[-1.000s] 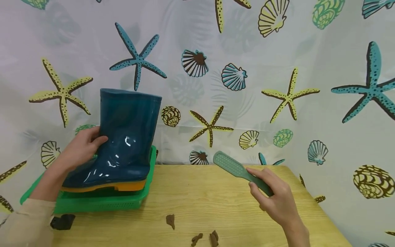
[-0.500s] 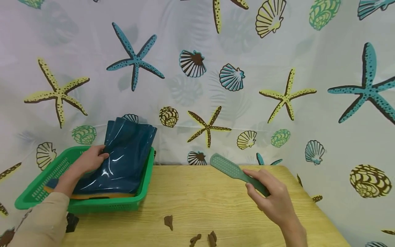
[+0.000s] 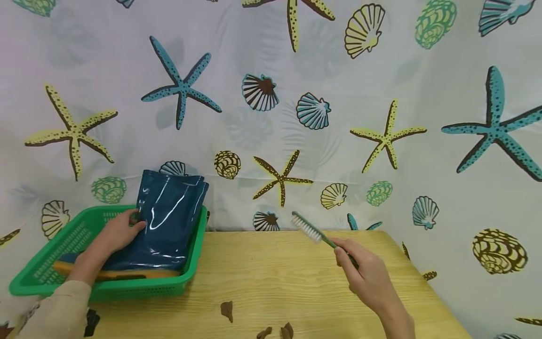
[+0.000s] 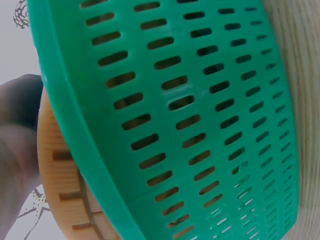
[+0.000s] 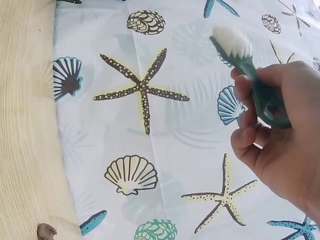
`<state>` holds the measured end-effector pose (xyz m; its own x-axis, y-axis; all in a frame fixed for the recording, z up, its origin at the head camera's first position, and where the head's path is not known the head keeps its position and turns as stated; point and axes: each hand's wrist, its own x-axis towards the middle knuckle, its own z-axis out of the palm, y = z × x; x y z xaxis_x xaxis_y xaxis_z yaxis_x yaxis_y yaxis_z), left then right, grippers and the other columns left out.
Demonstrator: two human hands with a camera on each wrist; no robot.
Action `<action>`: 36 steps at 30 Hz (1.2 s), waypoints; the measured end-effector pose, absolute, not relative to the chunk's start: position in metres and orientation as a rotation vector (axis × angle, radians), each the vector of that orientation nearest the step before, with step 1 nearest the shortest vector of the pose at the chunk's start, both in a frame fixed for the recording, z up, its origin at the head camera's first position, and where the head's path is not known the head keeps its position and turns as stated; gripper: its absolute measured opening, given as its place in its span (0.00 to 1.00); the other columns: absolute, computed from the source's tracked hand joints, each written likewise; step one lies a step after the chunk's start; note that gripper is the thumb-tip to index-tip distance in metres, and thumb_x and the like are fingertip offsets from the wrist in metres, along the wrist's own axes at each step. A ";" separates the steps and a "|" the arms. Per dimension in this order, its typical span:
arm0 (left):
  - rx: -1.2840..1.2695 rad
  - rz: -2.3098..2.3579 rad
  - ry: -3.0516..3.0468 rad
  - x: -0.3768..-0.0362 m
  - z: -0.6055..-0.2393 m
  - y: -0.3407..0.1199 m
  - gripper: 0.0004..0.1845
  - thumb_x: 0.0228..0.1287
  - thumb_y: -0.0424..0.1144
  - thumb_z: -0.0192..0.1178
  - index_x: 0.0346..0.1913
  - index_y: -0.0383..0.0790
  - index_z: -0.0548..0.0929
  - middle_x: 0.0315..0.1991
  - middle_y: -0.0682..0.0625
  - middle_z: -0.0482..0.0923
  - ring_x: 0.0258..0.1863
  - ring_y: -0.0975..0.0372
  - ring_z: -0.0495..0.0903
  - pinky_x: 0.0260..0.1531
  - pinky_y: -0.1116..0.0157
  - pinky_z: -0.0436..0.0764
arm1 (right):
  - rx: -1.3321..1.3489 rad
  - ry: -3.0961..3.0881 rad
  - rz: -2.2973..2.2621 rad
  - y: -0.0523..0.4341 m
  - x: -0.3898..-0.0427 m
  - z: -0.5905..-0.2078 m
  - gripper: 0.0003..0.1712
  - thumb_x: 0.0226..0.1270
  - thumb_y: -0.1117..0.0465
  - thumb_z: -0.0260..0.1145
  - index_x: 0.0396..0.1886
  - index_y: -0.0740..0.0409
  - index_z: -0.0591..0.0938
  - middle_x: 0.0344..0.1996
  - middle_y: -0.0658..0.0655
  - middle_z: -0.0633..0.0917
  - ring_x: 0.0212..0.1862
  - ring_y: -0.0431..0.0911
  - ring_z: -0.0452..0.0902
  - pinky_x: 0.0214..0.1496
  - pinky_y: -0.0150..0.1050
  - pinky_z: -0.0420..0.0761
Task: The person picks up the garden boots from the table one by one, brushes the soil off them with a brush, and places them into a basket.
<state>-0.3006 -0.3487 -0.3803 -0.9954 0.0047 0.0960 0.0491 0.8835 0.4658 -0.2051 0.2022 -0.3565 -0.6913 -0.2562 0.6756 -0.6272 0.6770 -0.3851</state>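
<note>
A shiny dark blue rain boot (image 3: 165, 221) with an orange sole lies in a green plastic basket (image 3: 192, 254) at the left of the head view. My left hand (image 3: 116, 235) grips the edge of its shaft, thumb in front and fingertips hidden behind. The left wrist view has the basket's slotted side (image 4: 165, 115) and the orange sole (image 4: 62, 180) past its rim. At the right, my right hand (image 3: 364, 270) holds a green scrub brush (image 3: 323, 238) by its handle above the table. Its white bristles (image 5: 232, 42) show clearly in the right wrist view.
Brown crumbly-looking pieces (image 3: 227, 310) lie on the front of the wooden table (image 3: 254, 268). A small black object (image 3: 91, 322) is near my left sleeve. A white curtain (image 3: 237, 132) printed with starfish and shells hangs behind and at the right.
My left hand has lowered the boot from above the basket down into it. My right hand has turned the brush, so its bristles now show instead of its perforated flat back.
</note>
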 end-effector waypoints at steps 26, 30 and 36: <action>-0.069 -0.535 -2.861 -0.258 -0.391 -0.299 0.30 0.70 0.37 0.58 0.69 0.25 0.65 0.69 0.20 0.53 0.62 0.24 0.59 0.56 0.28 0.65 | 0.199 -3.284 1.236 0.249 -0.236 -0.418 0.11 0.68 0.69 0.61 0.45 0.72 0.75 0.32 0.62 0.78 0.19 0.45 0.76 0.21 0.37 0.82; -0.095 -0.525 -2.835 -0.251 -0.393 -0.294 0.28 0.70 0.37 0.59 0.68 0.26 0.67 0.69 0.21 0.56 0.61 0.25 0.60 0.56 0.28 0.66 | 0.253 -3.319 1.299 0.257 -0.236 -0.428 0.08 0.68 0.70 0.62 0.42 0.70 0.74 0.26 0.59 0.77 0.19 0.44 0.76 0.23 0.35 0.82; -0.120 -0.570 -2.813 -0.244 -0.392 -0.287 0.26 0.70 0.37 0.58 0.67 0.27 0.70 0.69 0.24 0.58 0.63 0.27 0.60 0.58 0.29 0.65 | 0.386 -3.300 1.265 0.263 -0.238 -0.437 0.09 0.65 0.69 0.65 0.38 0.70 0.73 0.27 0.55 0.70 0.27 0.45 0.69 0.28 0.30 0.72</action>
